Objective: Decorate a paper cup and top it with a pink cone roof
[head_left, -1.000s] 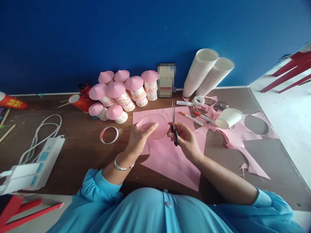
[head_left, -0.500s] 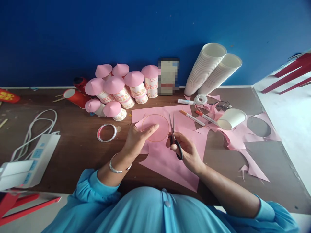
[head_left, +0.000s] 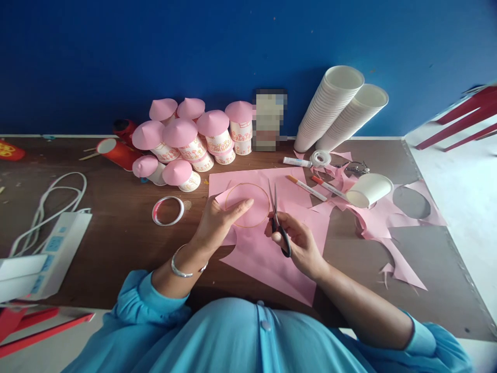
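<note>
A pink paper sheet (head_left: 272, 259) lies on the brown table (head_left: 116, 243) in front of me, with a circle (head_left: 248, 204) drawn on it. My left hand (head_left: 219, 220) grips the sheet's left edge, fingers closed over the paper beside the circle. My right hand (head_left: 297, 241) holds black-handled scissors (head_left: 276, 215), blades slightly apart and pointing away from me at the circle's right edge.
Paper cups with pink cone lids (head_left: 186, 142) cluster at the back. Two leaning stacks of white cups (head_left: 337, 111) stand at the back right. Markers (head_left: 306, 187), tape rolls (head_left: 167, 211), a lying cup (head_left: 368, 189) and pink scraps (head_left: 388, 223) lie around. A power strip (head_left: 46, 254) sits left.
The scissors have tilted and come down toward the circle's right edge, their blades opening a little. My left hand has kept its hold on the sheet.
</note>
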A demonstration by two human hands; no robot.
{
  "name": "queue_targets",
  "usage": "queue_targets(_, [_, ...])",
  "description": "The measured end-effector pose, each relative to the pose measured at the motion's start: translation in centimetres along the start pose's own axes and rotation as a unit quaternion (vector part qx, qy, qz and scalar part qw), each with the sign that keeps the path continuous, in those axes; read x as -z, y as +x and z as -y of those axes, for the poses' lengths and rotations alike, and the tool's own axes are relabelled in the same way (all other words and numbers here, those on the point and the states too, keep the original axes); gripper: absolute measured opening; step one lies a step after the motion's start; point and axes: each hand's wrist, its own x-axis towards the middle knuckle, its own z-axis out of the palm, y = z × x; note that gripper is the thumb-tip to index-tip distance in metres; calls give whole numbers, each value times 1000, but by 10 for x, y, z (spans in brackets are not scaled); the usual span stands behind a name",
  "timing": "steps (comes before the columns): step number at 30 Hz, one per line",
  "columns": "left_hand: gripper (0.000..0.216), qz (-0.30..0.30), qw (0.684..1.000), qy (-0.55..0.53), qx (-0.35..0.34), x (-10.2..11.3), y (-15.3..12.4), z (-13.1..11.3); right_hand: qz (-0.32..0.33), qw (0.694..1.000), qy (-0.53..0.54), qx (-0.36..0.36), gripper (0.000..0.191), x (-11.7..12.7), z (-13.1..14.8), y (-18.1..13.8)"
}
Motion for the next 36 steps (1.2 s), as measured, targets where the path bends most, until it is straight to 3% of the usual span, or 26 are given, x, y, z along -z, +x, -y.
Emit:
queue_targets(9, [21, 23, 1000, -17, 10, 0, -1, -4, 1, 1000, -23, 19, 46, -2, -1, -2])
queue_targets(19, [27, -11, 1000, 23, 10, 0, -4, 8, -1, 999, -41, 14, 40, -3, 4, -2])
queue_targets(36, [29, 10, 1000, 27, -3, 0, -6, 5, 5, 999, -42, 3, 46, -4, 12, -1])
